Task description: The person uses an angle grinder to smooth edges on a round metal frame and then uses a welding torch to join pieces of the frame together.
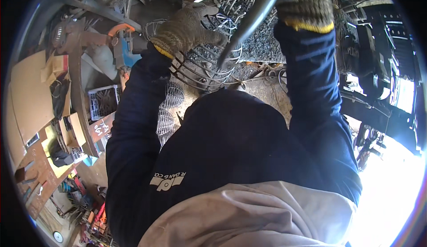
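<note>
My left hand, in a brown knit glove with a yellow cuff, curls its fingers and thumb around the upper part of a round cage of bent metal wire. The cage's curved bars stand in front of my body. At the top edge, my right hand, gloved alike, grips a long grey tapered tool. Its narrow end slants down over the right side of the cage; I cannot tell whether it touches. Part of the right hand is cut off by the frame.
Beyond the cage, upright metal pins stand on a work surface covered in dark grit. More wire cages lie below my left forearm. On the left are a blue and orange clamp-like tool, a plastic crate and cardboard.
</note>
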`<move>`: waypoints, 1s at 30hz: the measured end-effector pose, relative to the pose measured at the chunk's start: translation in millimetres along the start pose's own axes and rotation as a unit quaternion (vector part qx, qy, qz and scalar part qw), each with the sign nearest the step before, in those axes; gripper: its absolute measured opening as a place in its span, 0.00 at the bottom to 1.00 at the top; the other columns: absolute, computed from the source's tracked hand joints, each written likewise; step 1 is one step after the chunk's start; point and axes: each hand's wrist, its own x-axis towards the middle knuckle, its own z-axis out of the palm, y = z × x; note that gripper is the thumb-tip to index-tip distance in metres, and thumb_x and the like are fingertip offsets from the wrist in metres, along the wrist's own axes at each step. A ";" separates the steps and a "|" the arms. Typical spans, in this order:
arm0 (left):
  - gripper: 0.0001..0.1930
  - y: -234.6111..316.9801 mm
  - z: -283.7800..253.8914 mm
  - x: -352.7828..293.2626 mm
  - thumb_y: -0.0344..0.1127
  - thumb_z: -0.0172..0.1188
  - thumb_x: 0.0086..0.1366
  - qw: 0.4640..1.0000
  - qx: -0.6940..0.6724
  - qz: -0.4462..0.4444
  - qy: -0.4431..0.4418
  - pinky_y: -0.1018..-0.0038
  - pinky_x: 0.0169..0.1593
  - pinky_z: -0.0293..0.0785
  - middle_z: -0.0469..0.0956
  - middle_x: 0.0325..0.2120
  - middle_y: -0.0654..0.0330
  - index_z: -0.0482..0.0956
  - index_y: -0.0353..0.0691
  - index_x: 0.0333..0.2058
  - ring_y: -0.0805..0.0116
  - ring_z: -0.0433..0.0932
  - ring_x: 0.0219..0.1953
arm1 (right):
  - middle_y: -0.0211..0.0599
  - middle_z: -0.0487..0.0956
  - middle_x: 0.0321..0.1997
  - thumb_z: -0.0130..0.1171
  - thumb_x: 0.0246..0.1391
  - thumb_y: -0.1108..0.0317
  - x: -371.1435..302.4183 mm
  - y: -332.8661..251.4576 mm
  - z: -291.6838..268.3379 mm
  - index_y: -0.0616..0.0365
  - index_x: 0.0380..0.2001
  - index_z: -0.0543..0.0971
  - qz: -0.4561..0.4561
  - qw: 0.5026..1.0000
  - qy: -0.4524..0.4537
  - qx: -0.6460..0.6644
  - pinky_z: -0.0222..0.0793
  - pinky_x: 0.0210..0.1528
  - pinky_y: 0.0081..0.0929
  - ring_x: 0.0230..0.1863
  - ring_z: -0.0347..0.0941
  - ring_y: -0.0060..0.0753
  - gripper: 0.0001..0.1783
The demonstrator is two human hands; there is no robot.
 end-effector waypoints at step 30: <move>0.38 -38.2 -27.6 70.1 0.56 0.53 0.73 0.852 -0.483 -0.196 0.046 0.61 0.57 0.75 0.75 0.54 0.47 0.59 0.29 0.66 0.55 0.78 0.50 | 0.37 0.82 0.42 0.61 0.61 0.48 63.1 16.5 25.0 0.52 0.47 0.78 -0.080 0.994 0.014 0.066 0.78 0.48 0.46 0.41 0.79 0.43 0.21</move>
